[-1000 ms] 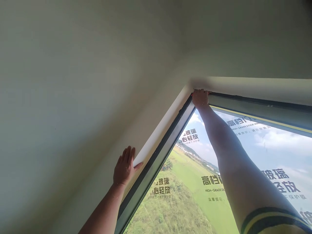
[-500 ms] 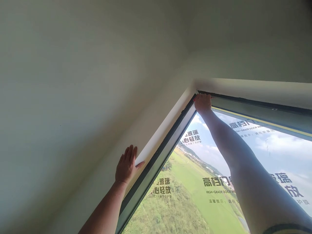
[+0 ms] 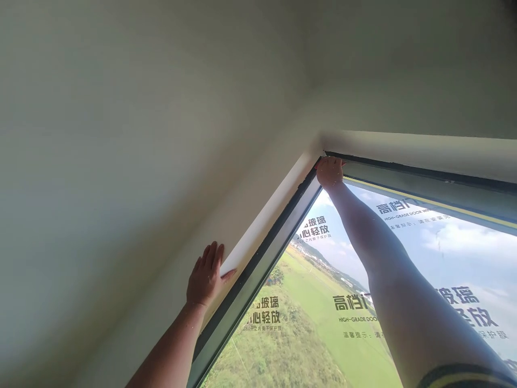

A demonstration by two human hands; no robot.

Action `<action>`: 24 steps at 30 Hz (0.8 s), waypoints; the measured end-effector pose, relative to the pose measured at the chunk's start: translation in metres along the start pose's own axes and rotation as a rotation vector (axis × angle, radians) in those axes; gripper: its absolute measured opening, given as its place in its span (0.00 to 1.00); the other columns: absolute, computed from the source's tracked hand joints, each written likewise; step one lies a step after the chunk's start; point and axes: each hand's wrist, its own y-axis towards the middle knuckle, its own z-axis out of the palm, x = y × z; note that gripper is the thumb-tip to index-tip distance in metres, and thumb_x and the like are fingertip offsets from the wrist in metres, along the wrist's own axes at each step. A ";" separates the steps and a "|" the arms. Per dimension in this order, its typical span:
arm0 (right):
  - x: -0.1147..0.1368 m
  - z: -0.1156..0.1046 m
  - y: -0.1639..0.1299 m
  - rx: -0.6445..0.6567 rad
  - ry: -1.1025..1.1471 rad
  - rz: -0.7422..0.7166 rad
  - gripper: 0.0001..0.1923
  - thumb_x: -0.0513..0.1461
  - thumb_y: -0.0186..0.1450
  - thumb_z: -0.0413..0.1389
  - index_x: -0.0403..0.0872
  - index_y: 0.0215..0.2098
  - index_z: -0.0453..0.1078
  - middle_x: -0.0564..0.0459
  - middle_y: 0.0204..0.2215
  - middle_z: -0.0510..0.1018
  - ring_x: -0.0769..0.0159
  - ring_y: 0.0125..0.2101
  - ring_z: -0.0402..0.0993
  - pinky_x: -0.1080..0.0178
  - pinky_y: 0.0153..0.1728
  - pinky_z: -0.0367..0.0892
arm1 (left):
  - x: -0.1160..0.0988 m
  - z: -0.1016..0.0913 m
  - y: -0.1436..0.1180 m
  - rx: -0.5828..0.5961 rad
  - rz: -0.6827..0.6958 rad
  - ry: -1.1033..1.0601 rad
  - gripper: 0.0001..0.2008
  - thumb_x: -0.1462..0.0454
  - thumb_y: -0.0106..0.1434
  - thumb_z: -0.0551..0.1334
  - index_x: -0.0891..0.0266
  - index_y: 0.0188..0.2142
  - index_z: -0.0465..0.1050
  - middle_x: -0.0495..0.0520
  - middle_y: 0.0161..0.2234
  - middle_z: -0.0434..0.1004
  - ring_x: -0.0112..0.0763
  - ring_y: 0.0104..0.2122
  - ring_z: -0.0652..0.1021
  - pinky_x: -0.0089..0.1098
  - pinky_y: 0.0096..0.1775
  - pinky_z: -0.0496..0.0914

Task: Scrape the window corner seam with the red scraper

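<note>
My left hand [image 3: 205,277] lies flat against the pale wall [image 3: 121,161], fingers spread, thumb hooked over the edge of the white window reveal [image 3: 266,221]. It holds nothing. My right arm reaches up across the glass, and my right hand [image 3: 330,171] presses into the upper left corner of the dark window frame [image 3: 258,275]. Its fingers are tucked into the corner and hidden. A faint trace of red shows at the hand's left edge; what it is cannot be made out.
The glass [image 3: 319,345] carries a clear protective film with printed lettering; fields and sky show through it. The frame's top bar [image 3: 424,186], with a yellow strip under it, runs right from the corner. The ceiling is close above.
My right hand has dipped a little along the top bar and come back into the corner. The left hand has stayed on the reveal's edge. The view has shifted slightly.
</note>
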 end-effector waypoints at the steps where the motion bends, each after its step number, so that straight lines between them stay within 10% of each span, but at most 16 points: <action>1: 0.000 0.000 0.001 -0.001 0.007 -0.003 0.27 0.32 0.70 0.36 0.26 0.59 0.65 0.27 0.48 0.69 0.47 0.48 0.62 0.52 0.48 0.56 | 0.000 0.000 0.000 0.003 -0.004 -0.004 0.31 0.49 0.71 0.52 0.73 0.60 0.61 0.68 0.60 0.65 0.50 0.57 0.71 0.42 0.51 0.68; 24: 0.008 -0.008 0.022 0.050 -0.063 0.087 0.24 0.27 0.68 0.39 0.27 0.54 0.69 0.28 0.47 0.71 0.50 0.47 0.66 0.55 0.44 0.59 | -0.003 -0.002 0.001 0.002 -0.006 0.011 0.30 0.49 0.72 0.47 0.73 0.59 0.64 0.67 0.60 0.66 0.49 0.56 0.70 0.42 0.50 0.68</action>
